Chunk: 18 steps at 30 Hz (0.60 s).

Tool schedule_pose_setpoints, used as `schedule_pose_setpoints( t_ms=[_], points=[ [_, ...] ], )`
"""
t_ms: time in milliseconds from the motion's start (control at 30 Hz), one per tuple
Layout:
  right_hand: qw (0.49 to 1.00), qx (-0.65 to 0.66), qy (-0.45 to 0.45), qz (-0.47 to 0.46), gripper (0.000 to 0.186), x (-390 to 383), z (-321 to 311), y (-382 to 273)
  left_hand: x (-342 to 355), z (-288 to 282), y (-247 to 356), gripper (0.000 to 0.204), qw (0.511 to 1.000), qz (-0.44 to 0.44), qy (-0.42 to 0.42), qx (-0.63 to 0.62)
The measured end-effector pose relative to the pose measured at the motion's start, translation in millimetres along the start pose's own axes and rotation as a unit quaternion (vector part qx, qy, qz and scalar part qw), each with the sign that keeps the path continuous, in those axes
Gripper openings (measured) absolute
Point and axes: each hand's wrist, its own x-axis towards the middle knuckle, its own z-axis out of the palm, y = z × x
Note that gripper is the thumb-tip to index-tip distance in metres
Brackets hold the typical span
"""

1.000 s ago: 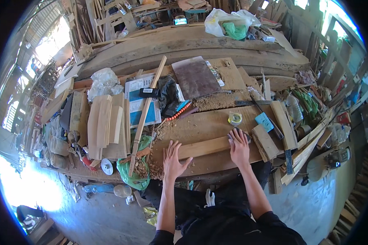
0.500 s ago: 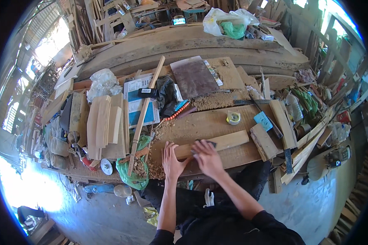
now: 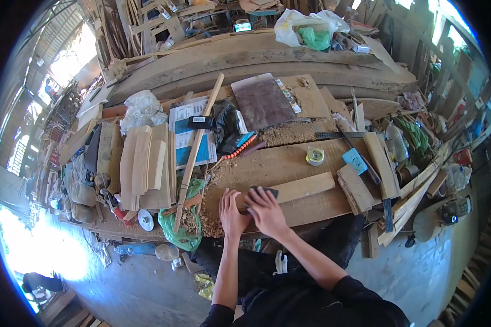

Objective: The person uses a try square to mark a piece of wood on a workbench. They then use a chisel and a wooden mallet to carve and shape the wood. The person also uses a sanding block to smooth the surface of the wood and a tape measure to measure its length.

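Wooden strip (image 3: 306, 187) on desk (image 3: 278, 161).
Nine-o'clock end is held by left hand (image 3: 234, 217), fingers slightly parted; dark block (image 3: 271, 192) is gripped under right hand's (image 3: 264, 209) bent fingers.

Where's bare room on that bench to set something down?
Bare board lies between tape measure and wooden strip, and along the strip's near side, right of the right hand. Stacked slats crowd the left, wood blocks the right.

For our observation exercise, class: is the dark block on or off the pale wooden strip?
On: under the right hand, the dark block covers part of the wooden strip.
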Motion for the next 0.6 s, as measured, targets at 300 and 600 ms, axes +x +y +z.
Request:
schedule_pose_setpoints(
  t_ms=[300, 600],
  points=[
    [0.987, -0.099, 0.096, 0.086, 0.035, -25, -75, 90, -2, -8, 7, 0.081, 0.999, -0.026, 0.024, -0.002],
    [0.999, -0.012, 0.034, 0.01, 0.039, -4, -2, 1, -1, -8, 5, 0.072, 1.0, -0.022, 0.008, -0.006]
  ],
)
